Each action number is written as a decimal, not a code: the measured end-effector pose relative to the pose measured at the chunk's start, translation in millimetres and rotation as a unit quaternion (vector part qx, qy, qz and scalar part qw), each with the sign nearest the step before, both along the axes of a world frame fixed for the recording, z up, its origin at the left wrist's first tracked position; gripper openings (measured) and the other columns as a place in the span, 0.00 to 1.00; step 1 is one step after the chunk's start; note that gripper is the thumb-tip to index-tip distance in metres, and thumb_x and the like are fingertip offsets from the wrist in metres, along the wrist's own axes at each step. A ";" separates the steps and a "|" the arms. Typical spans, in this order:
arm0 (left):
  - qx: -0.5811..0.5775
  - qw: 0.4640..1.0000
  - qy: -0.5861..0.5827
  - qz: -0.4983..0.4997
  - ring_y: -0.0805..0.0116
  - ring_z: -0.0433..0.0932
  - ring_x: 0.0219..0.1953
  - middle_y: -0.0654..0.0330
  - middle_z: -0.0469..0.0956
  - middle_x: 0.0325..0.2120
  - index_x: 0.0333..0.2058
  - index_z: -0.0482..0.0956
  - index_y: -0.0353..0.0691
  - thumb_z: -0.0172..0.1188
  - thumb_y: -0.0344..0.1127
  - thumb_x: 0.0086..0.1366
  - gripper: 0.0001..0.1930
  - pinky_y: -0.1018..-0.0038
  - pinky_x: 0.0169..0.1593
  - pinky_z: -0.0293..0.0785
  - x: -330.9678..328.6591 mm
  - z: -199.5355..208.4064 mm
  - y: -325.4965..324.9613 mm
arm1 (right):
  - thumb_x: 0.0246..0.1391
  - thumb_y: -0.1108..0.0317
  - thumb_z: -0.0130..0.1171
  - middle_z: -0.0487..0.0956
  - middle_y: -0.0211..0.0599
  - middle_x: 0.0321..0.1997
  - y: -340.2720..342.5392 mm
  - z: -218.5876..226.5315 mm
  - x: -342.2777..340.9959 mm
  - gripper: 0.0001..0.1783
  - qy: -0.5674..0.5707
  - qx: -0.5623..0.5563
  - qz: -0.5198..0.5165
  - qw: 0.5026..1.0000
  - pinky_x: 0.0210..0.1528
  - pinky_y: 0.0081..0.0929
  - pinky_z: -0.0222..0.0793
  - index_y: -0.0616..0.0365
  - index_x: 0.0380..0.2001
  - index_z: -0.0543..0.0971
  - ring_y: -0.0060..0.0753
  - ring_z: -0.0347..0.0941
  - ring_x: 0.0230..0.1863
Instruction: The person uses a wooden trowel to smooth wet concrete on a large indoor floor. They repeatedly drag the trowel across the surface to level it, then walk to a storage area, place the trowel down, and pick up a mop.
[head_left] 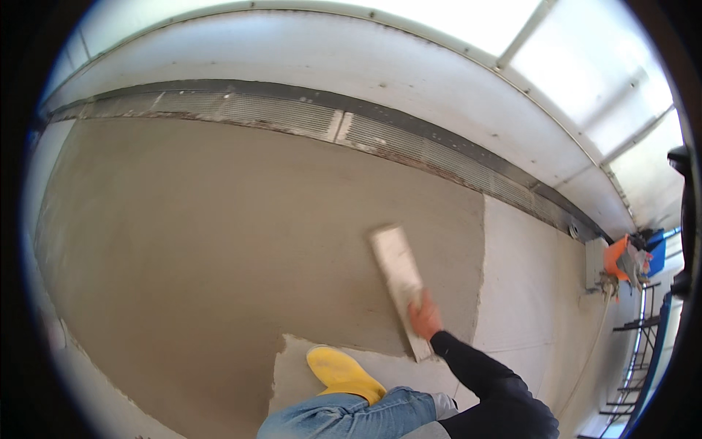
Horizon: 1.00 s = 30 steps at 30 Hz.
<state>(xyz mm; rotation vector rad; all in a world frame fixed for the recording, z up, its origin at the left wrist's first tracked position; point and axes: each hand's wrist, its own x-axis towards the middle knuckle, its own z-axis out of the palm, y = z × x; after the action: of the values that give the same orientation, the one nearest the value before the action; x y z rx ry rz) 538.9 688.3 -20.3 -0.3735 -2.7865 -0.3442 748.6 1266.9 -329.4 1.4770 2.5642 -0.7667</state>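
Note:
My right hand (425, 316) is closed on a long, pale finishing float (397, 267), gripping it toward its near end. The float is a flat, narrow board smeared with dried material. It rests on or just over a broad layer of grey-brown mortar (212, 227); whether its whole face touches cannot be told from here. The mortar looks smooth over most of its area. Its right edge runs beside bare pale floor (526, 271), and its near edge lies close to my legs. My left hand does not show.
My yellow boot (340, 369) stands on an uncoated pale patch. A slotted grating (270, 110) follows the far white wall (351, 58). At the right are an orange bucket (618, 257), a hose (596, 340) on the floor and a black metal rack (638, 351).

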 end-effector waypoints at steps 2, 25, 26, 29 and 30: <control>0.000 1.000 -0.007 0.012 0.42 0.71 0.59 0.41 0.73 0.55 0.50 0.79 0.34 0.60 0.45 0.69 0.20 0.50 0.62 0.66 6.5 5.8 -2.0 | 0.61 0.55 0.53 0.79 0.68 0.43 50.6 -17.8 -41.6 0.34 0.095 0.067 -0.059 0.991 0.48 0.55 0.73 0.67 0.62 0.62 0.70 0.76 0.44; 0.018 0.996 -0.023 0.083 0.42 0.71 0.59 0.42 0.73 0.56 0.50 0.80 0.35 0.59 0.49 0.69 0.22 0.49 0.62 0.65 38.0 20.8 -21.7 | 0.61 0.53 0.53 0.78 0.70 0.45 15.8 8.3 -160.9 0.32 0.046 0.138 0.176 0.974 0.52 0.57 0.70 0.66 0.60 0.63 0.72 0.75 0.47; 0.018 0.996 -0.025 0.081 0.42 0.71 0.59 0.42 0.73 0.56 0.50 0.79 0.35 0.59 0.49 0.69 0.22 0.50 0.62 0.65 38.3 21.2 -22.6 | 0.61 0.52 0.52 0.78 0.71 0.43 3.9 8.5 -138.4 0.34 -0.030 -0.035 0.127 0.991 0.51 0.57 0.71 0.66 0.61 0.61 0.73 0.75 0.46; 0.022 0.996 -0.026 0.088 0.42 0.71 0.59 0.42 0.73 0.56 0.50 0.79 0.35 0.58 0.50 0.69 0.23 0.50 0.62 0.65 40.8 20.4 -25.6 | 0.62 0.52 0.51 0.78 0.71 0.41 -15.4 0.2 -60.4 0.33 -0.002 -0.033 0.121 0.992 0.49 0.56 0.72 0.67 0.60 0.62 0.72 0.76 0.44; 0.022 0.995 -0.023 0.094 0.42 0.70 0.59 0.42 0.73 0.56 0.51 0.79 0.35 0.58 0.50 0.69 0.23 0.50 0.62 0.65 41.6 19.8 -26.9 | 0.62 0.53 0.51 0.78 0.71 0.42 -7.6 -3.9 -44.2 0.32 0.000 -0.011 0.100 0.995 0.49 0.56 0.72 0.68 0.59 0.63 0.71 0.76 0.44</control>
<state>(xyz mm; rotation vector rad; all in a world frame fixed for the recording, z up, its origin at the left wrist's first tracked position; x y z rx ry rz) 580.5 661.3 -0.5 -0.0926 -2.8253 -0.3733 704.4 1259.3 -333.3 1.1900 2.6416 -0.7637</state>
